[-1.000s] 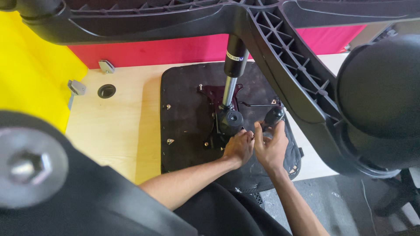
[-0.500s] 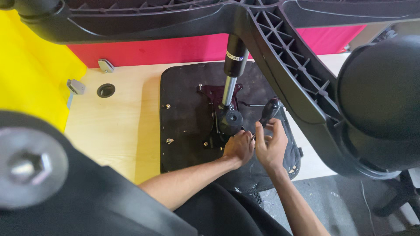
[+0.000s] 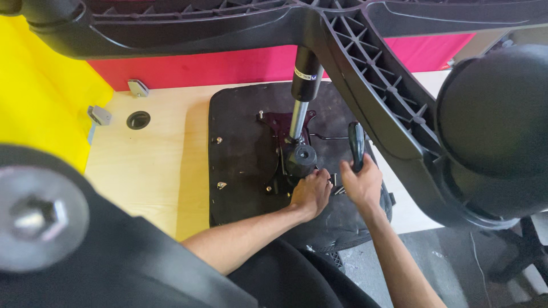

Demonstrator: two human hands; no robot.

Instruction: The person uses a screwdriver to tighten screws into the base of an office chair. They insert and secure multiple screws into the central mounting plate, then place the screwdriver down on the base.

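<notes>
Left hand (image 3: 311,194) curled, fingertips pinched on small metal part at the base of the chair mechanism (image 3: 291,157). Right hand (image 3: 361,183) closed in a fist around black lever handle (image 3: 357,144), just beside the left. Both over upturned black seat bottom (image 3: 245,154), lying on light wooden table (image 3: 148,171). Gas cylinder (image 3: 303,91) rises from mechanism to chair base (image 3: 365,74) overhead. Pink panel (image 3: 228,65) behind.

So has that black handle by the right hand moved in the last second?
Yes. The black handle in the right hand has swung up and stands more upright, away from the hub at the foot of the metal post.
</notes>
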